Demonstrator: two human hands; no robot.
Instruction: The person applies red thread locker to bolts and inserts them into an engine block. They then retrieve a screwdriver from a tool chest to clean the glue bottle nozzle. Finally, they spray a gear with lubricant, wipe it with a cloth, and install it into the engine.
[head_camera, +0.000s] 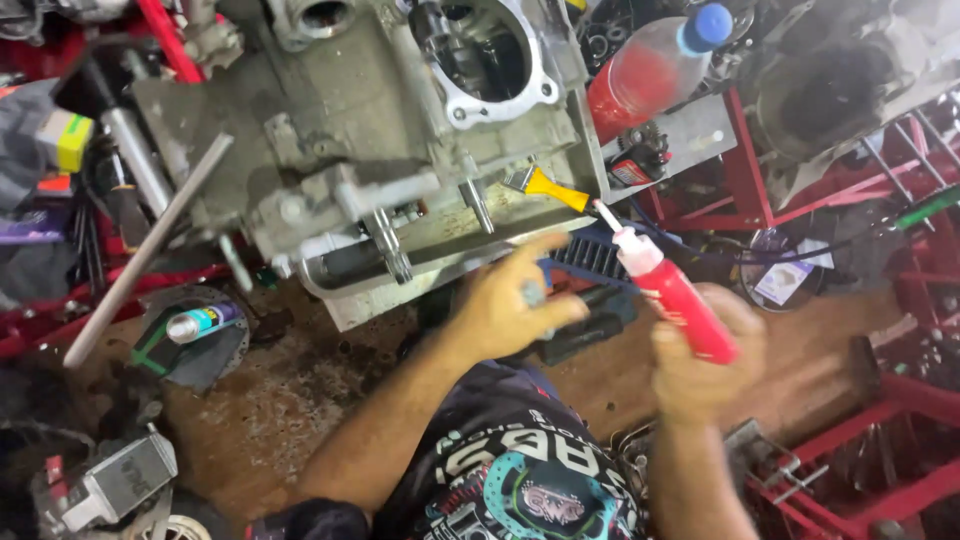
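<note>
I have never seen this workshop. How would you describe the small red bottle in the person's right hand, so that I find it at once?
Start at the big grey engine case filling the upper middle of the view. Below its right corner, the right hand holds a small red bottle with a white pointed nozzle aimed up at the case. Unlike the larger red bottle with a blue cap above, it is slim and hand-held.

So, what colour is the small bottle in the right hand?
Red with a white nozzle: the small bottle, held in the right hand, seen in the head view.
</note>
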